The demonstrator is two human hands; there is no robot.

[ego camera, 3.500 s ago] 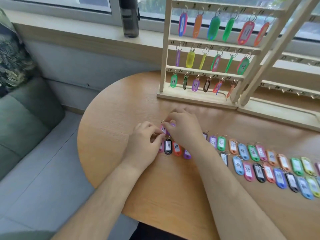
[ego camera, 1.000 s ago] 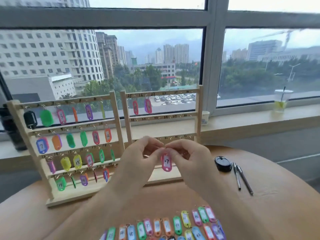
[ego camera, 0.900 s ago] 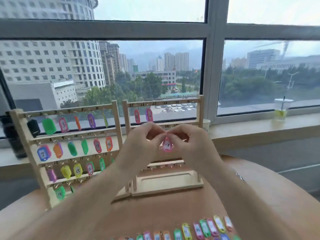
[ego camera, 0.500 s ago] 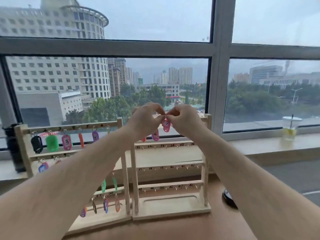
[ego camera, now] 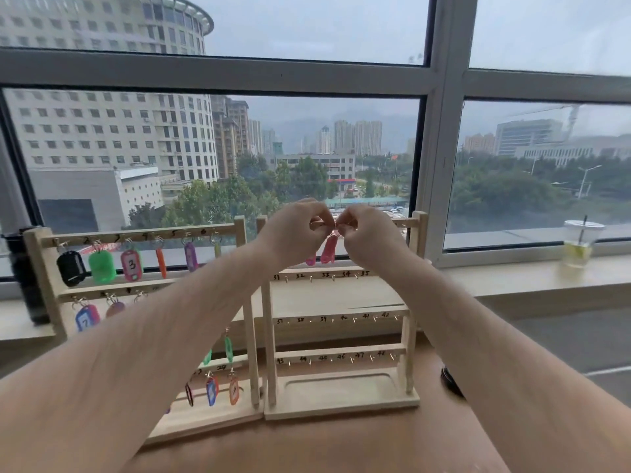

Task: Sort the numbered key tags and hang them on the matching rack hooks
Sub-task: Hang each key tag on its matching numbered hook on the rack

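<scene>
A pink key tag (ego camera: 329, 249) hangs by its metal ring at the top rail of the right wooden rack (ego camera: 341, 339). My left hand (ego camera: 295, 230) and my right hand (ego camera: 367, 233) meet at that ring, fingertips of both pinching it against the rail. Another pink tag (ego camera: 310, 259) hangs just left of it, mostly hidden behind my left hand. The right rack's lower rails, numbered in the thirties and forties, carry bare hooks. The left wooden rack (ego camera: 44, 268) holds several coloured tags, such as a pink tag marked 3 (ego camera: 131, 264).
A plastic cup with a straw (ego camera: 578, 244) stands on the windowsill at right. A dark bottle (ego camera: 25, 274) stands on the sill at far left. A small black round object (ego camera: 450, 382) lies on the wooden table (ego camera: 307, 445) beside my right forearm.
Both hands rose from the table with the pink tag and carried it up to the right rack's top rail. My view tilted up, so the loose tags on the table dropped out of sight.
</scene>
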